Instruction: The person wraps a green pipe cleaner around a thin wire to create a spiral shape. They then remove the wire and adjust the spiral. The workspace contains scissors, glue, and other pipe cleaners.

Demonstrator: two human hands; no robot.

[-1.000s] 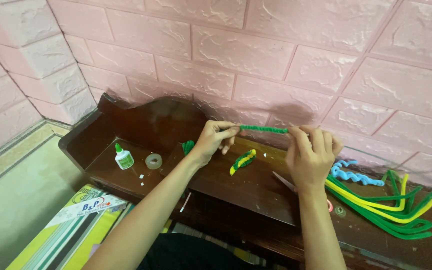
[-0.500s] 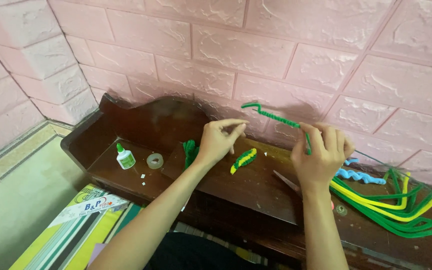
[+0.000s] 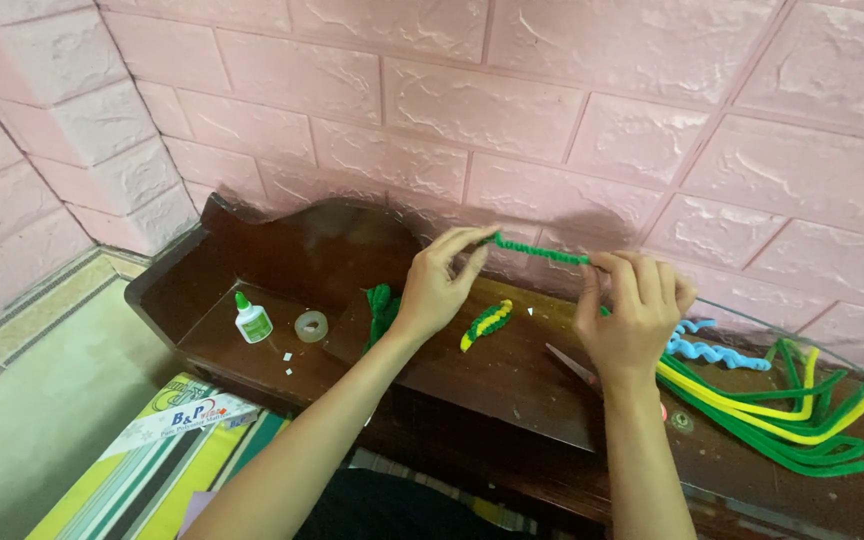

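From where I watch, the nearest thing is the striped paper pad (image 3: 142,470) leaning at the lower left, below the front edge of the dark wooden bench (image 3: 512,400). Taking the small glue bottle (image 3: 252,318) with the green cap as my landmark: the roll of clear tape (image 3: 310,325) lies just right of it, a bunched green stem (image 3: 382,308) lies further right, and beyond that lies a short twisted piece in yellow and green (image 3: 487,323). Far right of the bottle, a loose heap of green and yellow stems (image 3: 782,420) spreads over the bench, with a curly light blue one (image 3: 707,350) just behind it, and a pair of scissors (image 3: 577,368) peeks out from under my right wrist. My left hand (image 3: 442,285) is raised above the bench, thumb and forefinger pinched tight on the left end of a green fuzzy stem (image 3: 542,253). My right hand (image 3: 632,310) is closed around the stem's other end, fingers curled in, so the stem spans level between both hands, up and to the right of the bottle and in front of the pink brick wall (image 3: 512,100). I judge that I am midway through twisting or coiling it, since the stem looks kinked along its length. The next move calls for firm pinches at both ends and a steady counter-turn, with the stem taut so the coils stay even.
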